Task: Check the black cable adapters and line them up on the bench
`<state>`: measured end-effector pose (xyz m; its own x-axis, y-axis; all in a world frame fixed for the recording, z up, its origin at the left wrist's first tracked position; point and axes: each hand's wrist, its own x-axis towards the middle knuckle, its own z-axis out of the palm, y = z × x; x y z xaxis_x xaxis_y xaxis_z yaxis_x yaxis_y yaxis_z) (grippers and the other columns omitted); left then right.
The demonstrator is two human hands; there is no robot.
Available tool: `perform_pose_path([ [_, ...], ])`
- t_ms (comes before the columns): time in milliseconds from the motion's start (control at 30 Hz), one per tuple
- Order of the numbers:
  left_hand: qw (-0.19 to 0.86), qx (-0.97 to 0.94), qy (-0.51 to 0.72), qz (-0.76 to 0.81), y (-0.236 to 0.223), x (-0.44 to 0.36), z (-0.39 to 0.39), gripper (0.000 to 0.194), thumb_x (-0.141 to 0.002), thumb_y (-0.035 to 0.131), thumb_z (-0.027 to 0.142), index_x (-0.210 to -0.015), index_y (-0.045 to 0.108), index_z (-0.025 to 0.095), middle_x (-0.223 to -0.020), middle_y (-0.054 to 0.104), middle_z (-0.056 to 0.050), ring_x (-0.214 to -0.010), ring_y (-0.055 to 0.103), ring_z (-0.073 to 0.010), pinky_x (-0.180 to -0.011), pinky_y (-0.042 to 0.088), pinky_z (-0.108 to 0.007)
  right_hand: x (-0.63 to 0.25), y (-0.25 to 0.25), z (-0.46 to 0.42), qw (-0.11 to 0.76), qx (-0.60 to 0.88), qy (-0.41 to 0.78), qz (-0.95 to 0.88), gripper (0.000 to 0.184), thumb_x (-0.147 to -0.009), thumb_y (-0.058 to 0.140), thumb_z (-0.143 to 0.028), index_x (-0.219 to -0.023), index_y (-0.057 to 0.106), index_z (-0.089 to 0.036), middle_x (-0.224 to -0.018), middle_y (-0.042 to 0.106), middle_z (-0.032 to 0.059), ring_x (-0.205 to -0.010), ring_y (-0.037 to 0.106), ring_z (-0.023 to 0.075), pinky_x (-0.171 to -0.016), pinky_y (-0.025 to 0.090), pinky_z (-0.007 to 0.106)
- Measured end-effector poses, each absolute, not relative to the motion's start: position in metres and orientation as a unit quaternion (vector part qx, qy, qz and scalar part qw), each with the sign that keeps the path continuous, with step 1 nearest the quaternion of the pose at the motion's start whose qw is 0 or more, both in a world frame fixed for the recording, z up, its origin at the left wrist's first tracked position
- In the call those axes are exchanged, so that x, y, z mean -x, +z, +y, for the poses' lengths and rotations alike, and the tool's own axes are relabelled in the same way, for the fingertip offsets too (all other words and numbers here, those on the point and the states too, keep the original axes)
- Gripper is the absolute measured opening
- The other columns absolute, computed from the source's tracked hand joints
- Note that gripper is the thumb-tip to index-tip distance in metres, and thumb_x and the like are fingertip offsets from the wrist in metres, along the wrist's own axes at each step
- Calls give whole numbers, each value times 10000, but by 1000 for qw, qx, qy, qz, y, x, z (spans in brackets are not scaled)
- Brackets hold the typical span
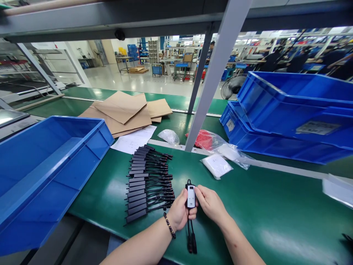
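Note:
My left hand (178,211) is closed around a small black boxy device (191,197) with a white label on its face and a loop at its top end. Two short black cables with connectors (192,243) hang from its lower end over the green bench. At the device's upper right edge, the curled fingers of my right hand (211,202) pinch against it; their tips are partly hidden. To the left lies a row of several similar black devices (138,195), side by side with cables pointing right.
A blue bin (91,147) stands at the left, stacked blue bins (289,110) at the back right. Cardboard sheets (124,110), a paper sheet (135,140), clear bags (168,137) and a white packet (217,165) lie behind. A grey post (212,81) rises from the bench.

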<state>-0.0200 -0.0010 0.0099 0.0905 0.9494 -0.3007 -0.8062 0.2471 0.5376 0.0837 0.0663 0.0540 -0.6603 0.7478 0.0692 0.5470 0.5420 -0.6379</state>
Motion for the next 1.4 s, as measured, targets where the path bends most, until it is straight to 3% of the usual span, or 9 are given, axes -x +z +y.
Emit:
perform_pose_path([
  [200,718,-96,621,299,14,22,-1,457,-728,358,606,-803,411,158,-672,472,2,-402,311,-27,-394,119,-192,-93,65,83,208,355,268,-871,349,-874,244,-342,-571,342,-199,-533,387,-33,-500,374,98,-514,299,222],
  [367,723,-91,621,289,15,24,-2,474,-723,357,614,-798,422,151,-671,477,-3,-401,308,-28,-396,117,-196,-85,70,88,151,365,211,-894,288,-873,247,-333,-641,366,-211,-582,447,-30,-535,416,112,-523,307,228],
  [700,721,-90,624,289,11,22,-1,461,-728,345,613,-817,412,165,-668,477,2,-399,335,-33,-393,140,-192,-78,60,79,117,362,237,-894,323,-881,211,-349,-637,370,-209,-600,479,-17,-557,449,122,-543,323,234],
  [1000,718,-87,622,300,13,21,0,457,-714,371,615,-827,407,174,-651,471,12,-399,340,-33,-391,146,-186,-75,57,79,129,358,256,-889,369,-869,249,-367,-575,396,-199,-539,474,-31,-511,425,103,-508,300,214],
  [1200,708,-77,633,303,14,22,0,481,-710,369,622,-790,419,151,-657,475,-1,-401,313,-26,-393,115,-191,-83,67,90,187,325,256,-891,360,-870,236,-348,-560,336,-197,-532,405,-33,-496,374,95,-508,298,212],
  [1400,706,-78,641,292,13,24,0,476,-724,351,614,-804,419,151,-664,474,-6,-402,315,-28,-397,122,-195,-76,71,92,121,337,201,-912,300,-878,222,-337,-639,352,-210,-597,455,-22,-549,430,118,-536,314,230],
])
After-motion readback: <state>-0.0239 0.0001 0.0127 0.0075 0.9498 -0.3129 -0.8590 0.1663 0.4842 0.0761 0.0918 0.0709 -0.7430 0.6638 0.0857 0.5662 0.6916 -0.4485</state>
